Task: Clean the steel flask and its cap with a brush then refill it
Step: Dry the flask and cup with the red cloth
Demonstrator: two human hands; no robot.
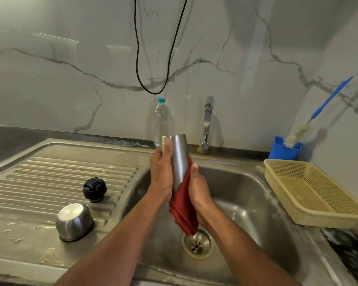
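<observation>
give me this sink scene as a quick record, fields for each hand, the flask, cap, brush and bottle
left hand: grips steel flask over the sink
right hand: holds red cloth against flask
flask: tilted, uncapped
black cap: on drainboard, beside upturned steel bowl
brush: standing in blue holder
water bottle: upright behind sink
tap: no water seen running

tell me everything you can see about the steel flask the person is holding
The steel flask is a plain brushed-metal cylinder with no cap on, held tilted over the sink, its far end pointing up towards the wall. The left hand grips its left side, thumb near the top. The right hand presses a red cloth around its lower part, hiding that end. Whether it is wet cannot be told.
</observation>
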